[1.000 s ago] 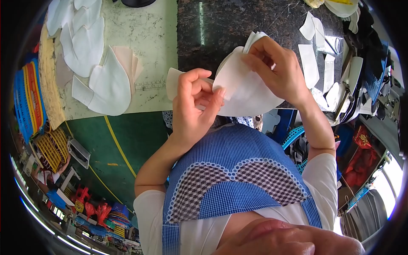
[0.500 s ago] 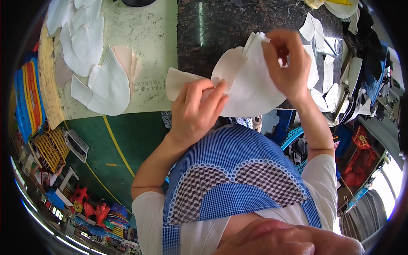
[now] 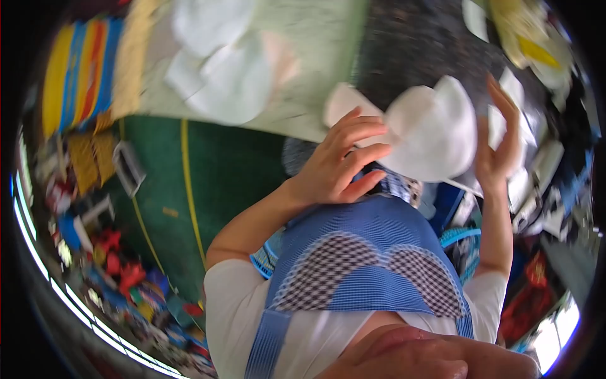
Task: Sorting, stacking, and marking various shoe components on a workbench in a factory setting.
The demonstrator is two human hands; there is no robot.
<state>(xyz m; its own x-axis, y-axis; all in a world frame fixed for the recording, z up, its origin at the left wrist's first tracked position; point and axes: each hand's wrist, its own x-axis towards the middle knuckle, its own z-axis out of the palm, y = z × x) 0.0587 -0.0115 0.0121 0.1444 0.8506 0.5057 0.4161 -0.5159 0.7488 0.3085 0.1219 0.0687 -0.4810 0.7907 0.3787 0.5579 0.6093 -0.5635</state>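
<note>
White curved cut pieces of cloth-like sheet (image 3: pixel 435 142) lie at the near edge of the dark mottled worktop (image 3: pixel 404 44), overlapping each other; the picture is smeared, so their layers are hard to tell. At their left end hovers my left hand (image 3: pixel 341 158), fingers spread, the fingertips by the narrow flap; whether they touch it I cannot tell. My right hand (image 3: pixel 502 142) stands just right of the pieces, thumb and fingers apart, with nothing seen in it. More white pieces (image 3: pixel 230 82) rest on the pale board (image 3: pixel 309 69) to the left, over pinkish-beige ones (image 3: pixel 281 57).
Further white scraps (image 3: pixel 521 183) crowd the right side of the worktop. A yellowish bundle (image 3: pixel 524 38) sits at the far right. Below the table's left part shows a green floor (image 3: pixel 233 170) with yellow lines. A blue basket (image 3: pixel 464 237) stands by my right side.
The view has swung, so the table appears shifted right. My left hand has lifted and spread its fingers. My right hand has left the pieces' far edge and opened beside them.
</note>
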